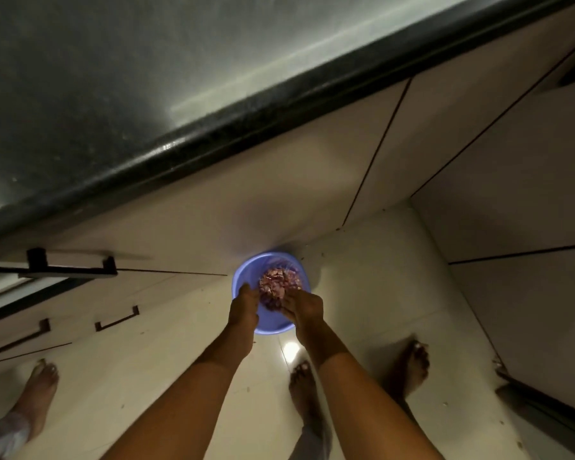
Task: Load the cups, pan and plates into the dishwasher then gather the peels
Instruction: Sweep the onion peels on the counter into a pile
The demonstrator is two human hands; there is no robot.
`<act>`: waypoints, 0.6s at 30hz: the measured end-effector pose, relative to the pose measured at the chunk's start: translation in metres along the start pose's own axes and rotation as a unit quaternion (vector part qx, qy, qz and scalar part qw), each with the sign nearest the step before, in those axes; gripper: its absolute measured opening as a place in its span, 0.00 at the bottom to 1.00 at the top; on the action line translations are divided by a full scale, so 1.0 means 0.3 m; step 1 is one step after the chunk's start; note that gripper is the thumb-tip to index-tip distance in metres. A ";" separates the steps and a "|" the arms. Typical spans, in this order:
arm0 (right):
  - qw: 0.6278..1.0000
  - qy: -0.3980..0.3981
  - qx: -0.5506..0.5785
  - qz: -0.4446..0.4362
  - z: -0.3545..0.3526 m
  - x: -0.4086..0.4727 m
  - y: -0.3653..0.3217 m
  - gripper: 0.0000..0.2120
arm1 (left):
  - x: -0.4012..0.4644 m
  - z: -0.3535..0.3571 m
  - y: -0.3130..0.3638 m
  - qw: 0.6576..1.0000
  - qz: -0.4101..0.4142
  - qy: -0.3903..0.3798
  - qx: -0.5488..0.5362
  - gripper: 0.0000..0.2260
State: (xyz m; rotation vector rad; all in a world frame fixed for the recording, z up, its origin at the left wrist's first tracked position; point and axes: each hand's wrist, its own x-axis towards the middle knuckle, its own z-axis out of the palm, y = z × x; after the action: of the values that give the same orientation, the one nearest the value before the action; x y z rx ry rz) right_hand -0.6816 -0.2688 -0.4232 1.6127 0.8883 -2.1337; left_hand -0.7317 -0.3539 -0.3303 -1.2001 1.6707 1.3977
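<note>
Where the heap of pinkish-purple peels (278, 285) lay, it filled the middle and far side of a blue plastic basin (241, 277) that stood on the pale tiled floor (362, 293), just in front of the cabinet base.

Item: peels. Loose, thin, flaky scraps; the heap was roughly round, so no long axis or pointing direction could be given. The basin was likewise circular, mouth upward, sitting level.

Item: left hand (244, 307). Reached down over the near-left rim, fingers bent towards the heap; blur hid whether they gripped the rim, the peels, or nothing.

Item: right hand (304, 310). Fingers curled down into the near edge of the heap, apparently pinching or scooping peels, though the fingertips were buried and the hold could not be confirmed.

Judgement on method: the gathering looked well advanced. Light peels probably scatter readily, so cupping both hands inward and pressing the heap low would serve best, with stray flecks on the tiles swept in afterwards.

Surroundings: cream cabinet fronts (312, 180) with dark handles (117, 322), a dark counter edge (246, 111) above, and bare feet (304, 386) on the floor either side.
</note>
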 end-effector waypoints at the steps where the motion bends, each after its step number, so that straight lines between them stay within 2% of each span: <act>1: 1.000 0.004 0.028 -0.001 -0.008 -0.056 -0.022 0.11 | -0.027 0.008 0.004 1.000 0.005 -0.002 0.009 0.23; 3: 0.997 0.002 0.075 -0.010 -0.023 -0.178 -0.085 0.09 | -0.129 0.026 0.025 0.999 0.027 -0.019 0.018 0.22; 6: 0.986 -0.007 0.164 -0.017 -0.046 -0.357 -0.216 0.09 | -0.289 0.091 0.075 0.998 0.041 -0.027 -0.046 0.20; 8: 0.966 -0.002 0.257 0.003 -0.068 -0.473 -0.309 0.10 | -0.387 0.141 0.109 0.996 0.038 -0.035 -0.070 0.23; 11: 0.931 -0.039 0.362 0.002 -0.127 -0.667 -0.458 0.14 | -0.582 0.237 0.163 0.987 0.033 -0.081 -0.137 0.25; 15: 0.893 -0.105 0.432 -0.061 -0.222 -0.936 -0.658 0.12 | -0.807 0.365 0.219 0.967 0.059 -0.141 -0.206 0.21; 18: 0.875 -0.144 0.451 -0.099 -0.300 -1.090 -0.803 0.12 | -0.960 0.484 0.280 0.951 0.094 -0.201 -0.216 0.21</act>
State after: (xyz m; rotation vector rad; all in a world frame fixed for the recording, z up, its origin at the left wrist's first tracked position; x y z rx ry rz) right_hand -0.6559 -0.0650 -0.0613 1.4845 -0.1116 -3.0897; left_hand -0.7122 -0.1428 -0.0731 -0.9008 1.2519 2.0489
